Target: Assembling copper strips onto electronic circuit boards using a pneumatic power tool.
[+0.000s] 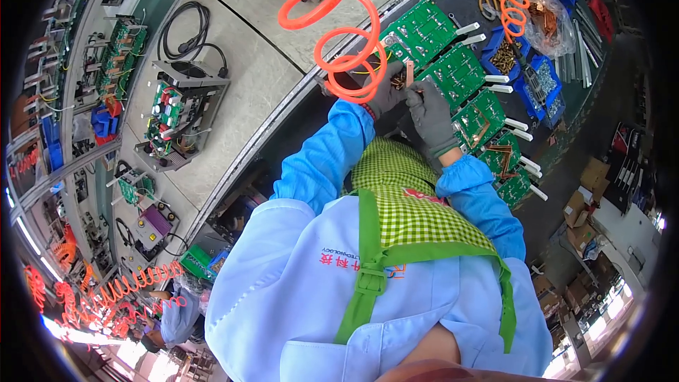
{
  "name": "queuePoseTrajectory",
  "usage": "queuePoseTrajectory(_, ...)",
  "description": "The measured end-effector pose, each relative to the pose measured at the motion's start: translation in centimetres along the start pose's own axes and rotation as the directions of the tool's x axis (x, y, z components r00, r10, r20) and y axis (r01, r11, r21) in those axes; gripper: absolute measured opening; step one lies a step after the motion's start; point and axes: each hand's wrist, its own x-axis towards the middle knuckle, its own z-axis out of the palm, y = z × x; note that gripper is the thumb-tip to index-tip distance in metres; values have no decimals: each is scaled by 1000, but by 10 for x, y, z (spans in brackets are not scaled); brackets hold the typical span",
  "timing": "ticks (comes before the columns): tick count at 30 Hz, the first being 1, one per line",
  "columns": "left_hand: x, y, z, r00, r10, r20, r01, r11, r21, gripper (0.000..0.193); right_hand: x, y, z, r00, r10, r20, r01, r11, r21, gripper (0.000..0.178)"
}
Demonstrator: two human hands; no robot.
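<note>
Both gloved hands work close together at the row of green circuit boards (454,71); left hand (386,92) curls round small copper-coloured pieces (399,80), right hand (430,117) has its fingers bunched just beside, fingertips hidden, can't tell whether they pinch anything. A flat copper strip (409,71) stands between the two hands, over the boards' near edge. Risks, my judgement: a loose handful in thick gloves could shed a piece onto a board, where it might lodge unnoticed; the orange coiled hose (346,92) overlaps the left glove in view, depth unclear, so a loop could snag a wrist or sweep parts off. Containers: one blue bin (486,64) has brass-coloured fasteners (503,58); a second blue bin (521,92) holds silvery hardware (554,105), with a driver-like tool (535,81) lying across it, which could tip the bin if its line gets tugged. Clear plastic bag (564,37) beyond them contains copper-coloured parts (543,20), could spill if knocked.
</note>
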Motion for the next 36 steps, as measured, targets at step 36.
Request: queuePoseTrajectory(36, -22, 49, 74, 904, -32, -427, 196, 916, 349, 25, -20, 427, -368, 764, 619, -182, -518, 420, -746, 33)
